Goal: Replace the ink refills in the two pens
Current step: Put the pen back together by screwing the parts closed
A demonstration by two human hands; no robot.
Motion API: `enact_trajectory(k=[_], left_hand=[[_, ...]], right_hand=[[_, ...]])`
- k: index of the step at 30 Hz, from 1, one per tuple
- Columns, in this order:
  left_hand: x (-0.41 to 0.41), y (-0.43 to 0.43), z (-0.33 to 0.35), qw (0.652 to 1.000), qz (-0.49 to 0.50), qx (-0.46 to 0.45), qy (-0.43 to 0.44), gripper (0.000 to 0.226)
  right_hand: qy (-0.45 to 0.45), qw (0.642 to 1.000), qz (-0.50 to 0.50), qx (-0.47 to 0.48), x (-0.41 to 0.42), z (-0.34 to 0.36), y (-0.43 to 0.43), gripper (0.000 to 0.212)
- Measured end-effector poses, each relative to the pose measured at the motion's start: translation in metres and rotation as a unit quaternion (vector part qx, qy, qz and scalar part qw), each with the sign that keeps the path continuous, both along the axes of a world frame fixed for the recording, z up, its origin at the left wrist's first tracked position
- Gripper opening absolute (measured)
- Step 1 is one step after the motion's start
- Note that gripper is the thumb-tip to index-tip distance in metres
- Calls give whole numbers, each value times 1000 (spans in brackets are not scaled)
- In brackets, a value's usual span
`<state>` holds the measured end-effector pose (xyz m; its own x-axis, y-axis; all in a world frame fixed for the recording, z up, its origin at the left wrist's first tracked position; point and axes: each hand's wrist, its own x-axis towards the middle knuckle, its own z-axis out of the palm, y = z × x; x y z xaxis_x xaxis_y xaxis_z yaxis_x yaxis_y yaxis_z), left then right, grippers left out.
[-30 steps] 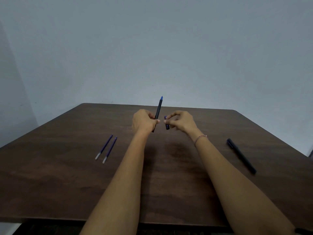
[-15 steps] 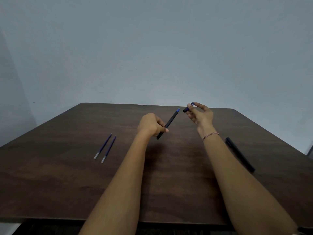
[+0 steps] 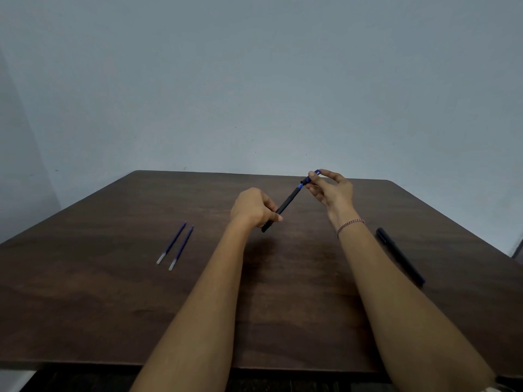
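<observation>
Wall (image 3: 254,80): I see plain pale blue-grey paint filling the upper half of the view, with a few tiny dark specks.
Desk (image 3: 85,306): dark brown wood grain, rounded far corners, running from my near edge back to the wall.
Refills (image 3: 175,246): two blue sticks with pale tips, side by side on the desk, left of the arms.
Left hand (image 3: 253,207): I see it curled tight around the lower end of the pen barrel (image 3: 285,205), above the desk.
Right hand (image 3: 332,190): fingertips pinched on a small dark blue cap piece (image 3: 310,177) at the barrel's upper end.
Bracelet (image 3: 351,224): on the right wrist.
Second pen (image 3: 400,256): dark, flat on the desk at the right.
</observation>
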<state>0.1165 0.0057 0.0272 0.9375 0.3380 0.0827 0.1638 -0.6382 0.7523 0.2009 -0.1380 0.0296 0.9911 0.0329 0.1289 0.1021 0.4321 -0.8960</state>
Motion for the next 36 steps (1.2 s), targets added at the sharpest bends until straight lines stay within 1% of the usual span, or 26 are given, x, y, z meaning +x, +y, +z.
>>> enact_trajectory(k=[3, 9, 17, 20, 23, 25, 27, 30, 33, 35, 36], left_hand=[[0, 1, 0, 1000, 6, 1, -9, 17], [2, 2, -1, 1000, 13, 15, -23, 17], [5, 5, -1, 998, 36, 23, -52, 21], [6, 5, -2, 996, 44, 32, -71, 23], [7, 5, -3, 994, 47, 43, -90, 23], [9, 4, -4, 992, 42, 47, -105, 23], [10, 3, -5, 991, 31, 50, -120, 23], [11, 3, -6, 992, -14, 27, -126, 27], [9, 1, -4, 988, -92, -13, -122, 46], [8, -3, -2, 983, -136, -7, -120, 57], [7, -5, -2, 982, -150, 4, -117, 58]], right_hand=[[-3, 999, 19, -25, 1, -1, 2, 36], [-18, 998, 35, -45, 3, -2, 5, 32], [-33, 990, 104, -87, 2, -3, 13, 23], [-41, 985, 130, -107, 0, -3, 15, 30], [-65, 976, 137, -156, -3, -3, 17, 48], [-80, 972, 123, -183, -5, -4, 19, 58], [-90, 972, 104, -192, -5, -5, 20, 62], [-81, 977, 95, -172, -2, -3, 16, 61], [-59, 985, 101, -128, 4, -2, 8, 59], [-43, 988, 104, -104, 8, -1, 0, 59], [-34, 989, 104, -96, 10, -1, -3, 58]])
